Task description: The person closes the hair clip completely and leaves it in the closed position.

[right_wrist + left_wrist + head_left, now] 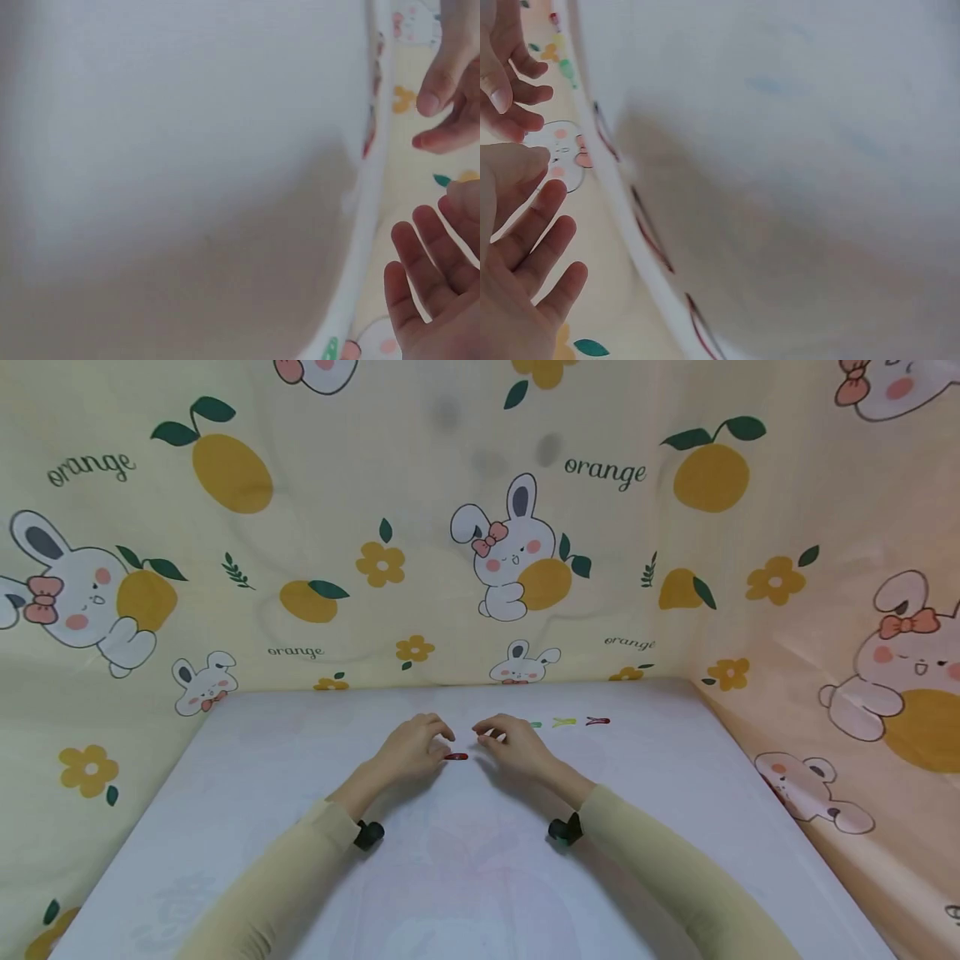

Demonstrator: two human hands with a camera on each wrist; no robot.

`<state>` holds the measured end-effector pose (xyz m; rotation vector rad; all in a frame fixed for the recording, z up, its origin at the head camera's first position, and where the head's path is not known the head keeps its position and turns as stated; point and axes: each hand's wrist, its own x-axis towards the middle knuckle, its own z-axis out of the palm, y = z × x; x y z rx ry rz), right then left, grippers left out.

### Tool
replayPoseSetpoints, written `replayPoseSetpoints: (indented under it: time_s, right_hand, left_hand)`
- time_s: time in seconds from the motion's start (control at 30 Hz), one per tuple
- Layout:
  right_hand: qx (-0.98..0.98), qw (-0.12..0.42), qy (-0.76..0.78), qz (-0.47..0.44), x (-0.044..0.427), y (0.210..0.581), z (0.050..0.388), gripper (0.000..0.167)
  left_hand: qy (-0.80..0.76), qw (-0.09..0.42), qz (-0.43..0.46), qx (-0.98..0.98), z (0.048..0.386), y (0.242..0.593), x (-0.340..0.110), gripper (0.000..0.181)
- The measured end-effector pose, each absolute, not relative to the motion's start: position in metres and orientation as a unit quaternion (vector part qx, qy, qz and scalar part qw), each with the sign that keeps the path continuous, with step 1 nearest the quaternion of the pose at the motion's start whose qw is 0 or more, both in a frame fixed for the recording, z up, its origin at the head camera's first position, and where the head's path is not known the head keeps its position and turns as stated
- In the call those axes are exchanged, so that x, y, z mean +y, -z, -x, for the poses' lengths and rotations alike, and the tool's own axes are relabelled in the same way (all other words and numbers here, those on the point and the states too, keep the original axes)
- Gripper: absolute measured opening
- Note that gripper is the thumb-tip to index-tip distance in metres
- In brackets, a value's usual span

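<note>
My left hand (408, 747) hovers above the white table with its fingers loosely bent and nothing visible between them. A dark red snap hair clip (456, 757) lies on the table just beside its thumb. Facing it, my right hand (517, 747) is also raised with fingers relaxed, and I see nothing held. The two hands are apart. Three dark red clips (652, 231) lie in a row in the left wrist view; my left hand mostly hides that row in the head view. Beyond the right hand lie a partly hidden green clip (536, 724), a yellow clip (564, 722) and a red clip (597, 721).
The white tabletop (465, 877) spreads toward me. A cream cloth (420, 485) printed with rabbits and oranges hangs behind the table's far edge and along the sides. Each wrist carries a small black camera (369, 835).
</note>
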<state>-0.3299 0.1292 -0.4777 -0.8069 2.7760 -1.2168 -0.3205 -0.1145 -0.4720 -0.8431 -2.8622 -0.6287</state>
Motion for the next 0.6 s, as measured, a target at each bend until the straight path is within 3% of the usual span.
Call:
replayPoseSetpoints:
  time_s: [0.33, 0.6]
  right_hand:
    - [0.872, -0.075, 0.421, 0.238, 0.157, 0.466, 0.336, 0.024]
    - [0.876, -0.114, 0.428, 0.190, 0.178, 0.464, 0.345, 0.021]
  left_hand:
    - [0.270, 0.087, 0.261, -0.923, 0.319, 0.458, -0.104, 0.022]
    - [0.319, 0.154, 0.249, -0.901, 0.321, 0.454, -0.084, 0.021]
